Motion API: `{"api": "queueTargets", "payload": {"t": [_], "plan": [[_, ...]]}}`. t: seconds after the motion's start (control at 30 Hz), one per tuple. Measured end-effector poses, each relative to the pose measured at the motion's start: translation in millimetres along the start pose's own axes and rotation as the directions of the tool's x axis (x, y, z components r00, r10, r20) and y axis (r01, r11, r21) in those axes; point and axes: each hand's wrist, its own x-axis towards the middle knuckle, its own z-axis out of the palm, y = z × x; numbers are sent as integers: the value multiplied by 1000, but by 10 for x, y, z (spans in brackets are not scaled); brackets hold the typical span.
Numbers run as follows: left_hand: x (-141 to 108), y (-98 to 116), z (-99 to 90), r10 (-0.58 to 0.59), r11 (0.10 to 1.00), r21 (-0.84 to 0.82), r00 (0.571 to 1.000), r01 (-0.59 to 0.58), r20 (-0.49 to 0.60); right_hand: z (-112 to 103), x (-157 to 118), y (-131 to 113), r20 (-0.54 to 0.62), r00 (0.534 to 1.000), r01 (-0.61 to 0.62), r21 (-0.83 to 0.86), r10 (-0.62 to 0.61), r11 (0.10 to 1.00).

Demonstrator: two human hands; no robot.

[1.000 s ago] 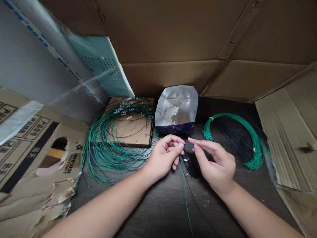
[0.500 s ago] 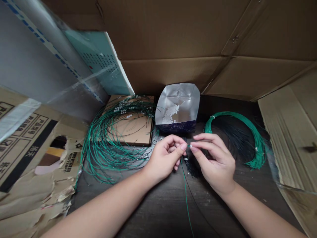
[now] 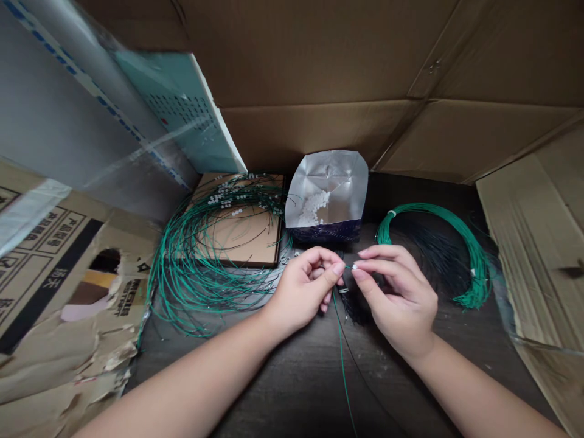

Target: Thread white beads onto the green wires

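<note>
Right hand [image 3: 400, 295] pinches bead [image 3: 354, 266] well inside cardboard walls [image 3: 531, 243].

Rear: brown cardboard wall [image 3: 314, 67], creased, with crossing seams. Left: smooth grey surface [image 3: 59, 121], pale teal sheet [image 3: 159, 109] with dark printing; below, torn printed carton panel [image 3: 41, 267] with hole. Right: plain cardboard panel [image 3: 533, 255]. Table [image 3: 292, 389] dark, scuffed. Lighting dim, upper right darkest.

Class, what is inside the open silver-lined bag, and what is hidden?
Small white pieces lie heaped inside the bag, towards its left. Its dark front wall covers the lowest part, so anything there cannot be seen.
</note>
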Motion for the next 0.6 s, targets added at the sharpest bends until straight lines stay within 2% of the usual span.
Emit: {"api": "queueTargets", "payload": {"t": [0.27,0.6], "plan": [[2,-17,-4,8,1000,-6,1000,-8,-6,0,0,-21,36,999,-29,-15,30,999],[-17,-6,12,3,999,52,1000,-2,-21,-32,10,-30,55,998,17,-71,-13,997]]}}
